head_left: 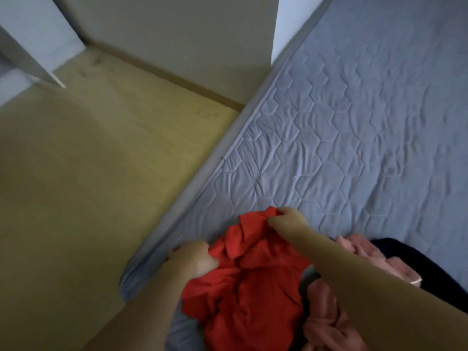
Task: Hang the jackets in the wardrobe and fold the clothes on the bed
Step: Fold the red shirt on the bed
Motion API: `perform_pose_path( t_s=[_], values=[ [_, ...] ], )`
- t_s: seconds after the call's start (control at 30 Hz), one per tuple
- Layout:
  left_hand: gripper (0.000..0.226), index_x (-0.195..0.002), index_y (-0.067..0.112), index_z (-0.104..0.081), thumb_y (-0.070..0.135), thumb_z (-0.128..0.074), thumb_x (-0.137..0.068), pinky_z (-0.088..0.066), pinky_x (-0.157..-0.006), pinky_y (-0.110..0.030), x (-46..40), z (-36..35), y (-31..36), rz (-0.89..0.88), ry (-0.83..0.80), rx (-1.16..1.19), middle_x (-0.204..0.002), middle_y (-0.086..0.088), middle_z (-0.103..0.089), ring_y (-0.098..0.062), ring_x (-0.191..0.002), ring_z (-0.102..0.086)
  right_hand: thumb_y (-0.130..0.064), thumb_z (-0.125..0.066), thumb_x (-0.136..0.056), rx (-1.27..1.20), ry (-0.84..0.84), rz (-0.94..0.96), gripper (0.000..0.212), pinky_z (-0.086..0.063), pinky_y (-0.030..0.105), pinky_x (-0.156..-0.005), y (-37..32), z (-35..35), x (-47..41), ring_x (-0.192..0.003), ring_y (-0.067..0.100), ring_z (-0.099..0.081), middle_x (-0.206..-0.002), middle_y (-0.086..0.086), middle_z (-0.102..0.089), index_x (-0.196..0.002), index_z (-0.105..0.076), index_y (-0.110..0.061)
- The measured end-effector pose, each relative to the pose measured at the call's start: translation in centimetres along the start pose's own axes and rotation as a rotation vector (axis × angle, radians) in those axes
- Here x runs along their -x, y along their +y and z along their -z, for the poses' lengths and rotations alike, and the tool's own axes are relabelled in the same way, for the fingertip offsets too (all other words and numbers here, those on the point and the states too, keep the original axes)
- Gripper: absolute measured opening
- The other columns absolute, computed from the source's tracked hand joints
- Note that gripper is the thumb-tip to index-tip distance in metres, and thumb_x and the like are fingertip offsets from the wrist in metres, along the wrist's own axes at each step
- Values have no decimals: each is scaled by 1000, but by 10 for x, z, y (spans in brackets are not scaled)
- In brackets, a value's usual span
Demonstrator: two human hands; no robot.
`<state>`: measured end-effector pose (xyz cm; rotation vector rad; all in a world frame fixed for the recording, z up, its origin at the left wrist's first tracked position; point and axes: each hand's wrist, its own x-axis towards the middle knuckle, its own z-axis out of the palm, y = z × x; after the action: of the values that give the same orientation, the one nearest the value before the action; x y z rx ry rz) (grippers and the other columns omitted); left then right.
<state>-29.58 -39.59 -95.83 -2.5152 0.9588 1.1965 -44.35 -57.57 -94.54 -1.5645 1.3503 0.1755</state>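
I am bent over the near corner of the bed (354, 127), and the red top (253, 282) lies crumpled at about 6 o'clock in my view, on the quilted cover close to the mattress edge. My right hand (287, 220) is clenched on a bunch of its cloth at the top of the heap, at 12 o'clock from the pile's middle. My left hand (195, 259) grips the fabric at the pile's 9 o'clock side, fingers curled into it.

The top looks thin and limp. It bunches into soft folds and should weigh next to nothing, so it will sag wherever I do not hold it. I judge it best taken by two matching points, the shoulders or the hem corners, so that it hangs flat when lifted. I cannot yet tell which part each hand has, since the heap hides seams and collar. The cloth does not look slippery, so a light pinch should do.

A pink garment (326, 323) lies at 3 to 5 o'clock from the red one, touching it, and something dark (425, 264) sits beyond it at the right edge, partly under my right arm. I cannot say what either is. The floor (76, 186) runs from 8 to 11 o'clock, and a pale panel (43, 41) that may be the wardrobe stands at 11 o'clock.

I see no label, brand or writing anywhere.
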Motion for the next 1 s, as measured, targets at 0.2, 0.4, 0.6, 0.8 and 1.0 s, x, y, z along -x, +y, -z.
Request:
perform_pose_path(
  t_s=[0.2, 0.4, 0.6, 0.8, 1.0],
  values=[
    [31, -86, 27, -71, 45, -77, -62, -54, -76, -24, 143, 108, 17, -210, -118, 369, -83, 13, -74, -3, -77, -69, 3, -47, -84, -247, 64, -72, 21, -32, 20, -43, -87, 112, 146, -48, 18, -44, -58, 6, -51, -73, -60, -10],
    [41, -102, 16, -70, 27, -81, -65, -56, -87, -34, 291, 154, 41, -179, -94, 410, -99, -1, -74, -18, -89, -71, -5, -44, -85, -706, 243, -143, 18, -31, 20, -45, -149, 227, 314, -49, 19, -41, -60, 7, -45, -70, -52, -9],
    [21, -81, 23, -68, 3, -72, -82, -53, -67, -25, 435, 176, 118, -282, 536, 1035, -75, 7, -72, -15, -77, -66, -20, -53, -75, -879, 161, 90, 7, -25, 24, -49, -139, 356, 457, -47, 20, -39, -60, 5, -44, -71, -54, -15],
    [18, -72, 11, -56, 2, -66, -84, -37, -61, -32, 566, 211, 247, -481, 829, 1203, -66, -4, -54, -12, -68, -45, -64, -65, -74, -527, -130, 245, 58, -50, 34, -47, -61, 476, 561, -68, 30, -65, -90, 13, -73, -100, -75, -13],
    [6, -64, 18, -55, 16, -56, -58, -35, -51, -24, 648, 235, 350, -627, 580, 911, -54, 4, -52, -8, -49, -45, -30, -66, -84, 44, -169, 117, 34, -56, 44, -77, 6, 543, 600, -89, 36, -67, -103, 18, -72, -107, -73, -6]
  ],
)
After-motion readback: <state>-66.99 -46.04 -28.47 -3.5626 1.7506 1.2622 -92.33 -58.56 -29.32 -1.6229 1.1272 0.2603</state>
